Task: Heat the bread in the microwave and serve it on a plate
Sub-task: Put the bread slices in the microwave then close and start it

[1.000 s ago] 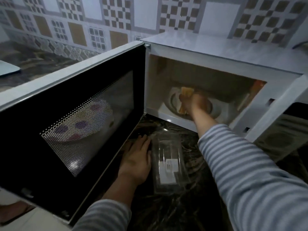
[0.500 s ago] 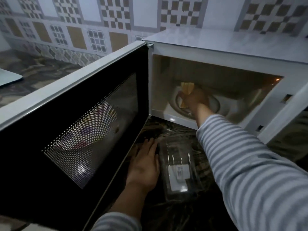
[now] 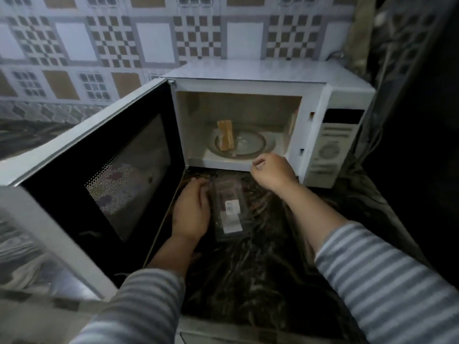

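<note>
The white microwave (image 3: 330,100) stands on the dark counter with its door (image 3: 104,175) swung wide open to the left. Inside, slices of bread (image 3: 226,139) lie on the left part of the glass turntable (image 3: 250,145). My right hand (image 3: 272,171) hovers just outside the cavity's lower front edge, fingers loosely curled, holding nothing. My left hand (image 3: 191,209) rests on the counter beside a clear plastic bread package (image 3: 229,209) and touches its left edge. No plate can be seen directly.
The open door blocks the left side of the counter. The microwave's control panel (image 3: 332,147) is on the right. A tiled wall (image 3: 149,45) rises behind. Dark marbled counter (image 3: 248,281) spreads in front of me.
My right hand let go of the bread and drew back out of the microwave. The bread stays on the turntable. The view pulled back and up.
</note>
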Available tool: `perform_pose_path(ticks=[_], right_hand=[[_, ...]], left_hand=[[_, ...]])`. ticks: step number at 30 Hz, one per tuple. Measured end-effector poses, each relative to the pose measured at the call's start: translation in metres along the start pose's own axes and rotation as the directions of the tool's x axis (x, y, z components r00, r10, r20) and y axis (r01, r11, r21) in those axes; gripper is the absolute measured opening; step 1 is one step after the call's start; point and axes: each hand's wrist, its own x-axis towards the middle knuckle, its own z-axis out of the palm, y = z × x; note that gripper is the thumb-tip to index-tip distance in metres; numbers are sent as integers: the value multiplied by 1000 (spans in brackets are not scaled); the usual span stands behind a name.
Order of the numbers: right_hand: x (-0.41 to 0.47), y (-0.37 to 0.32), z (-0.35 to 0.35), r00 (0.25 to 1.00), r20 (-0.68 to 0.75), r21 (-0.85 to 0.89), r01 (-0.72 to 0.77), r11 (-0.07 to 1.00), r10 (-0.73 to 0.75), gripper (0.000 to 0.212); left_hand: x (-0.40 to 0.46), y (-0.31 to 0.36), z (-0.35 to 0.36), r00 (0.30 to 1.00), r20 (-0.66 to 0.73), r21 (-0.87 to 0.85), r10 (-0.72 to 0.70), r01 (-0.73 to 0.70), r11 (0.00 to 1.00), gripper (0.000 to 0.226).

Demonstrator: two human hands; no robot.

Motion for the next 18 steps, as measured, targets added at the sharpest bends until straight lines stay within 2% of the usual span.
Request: perform_pose_path(ticks=[4, 8, 12, 14, 18], right_hand=[[-62, 29, -21, 997, -70, 20, 46, 999, -44, 20], [-115, 66, -32, 988, -148, 29, 48, 998, -44, 18], [-163, 105, -27, 967, -240, -82, 65, 994, -83, 20], [-180, 121, -21, 967, -236, -92, 77, 993, -97, 20], [-197, 145, -12, 983, -143, -57, 110, 992, -118, 17]], left_hand=[[-16, 44, -4, 967, 21, 7, 252, -253, 968, 29], [-59, 76, 23, 910, 106, -164, 400, -381, 910, 28], [-102, 87, 49, 880, 250, -341, 403, -310, 888, 33], [-115, 84, 58, 858, 364, -274, 362, -273, 922, 48], [-125, 71, 73, 806, 545, -33, 231, -255, 966, 80]])
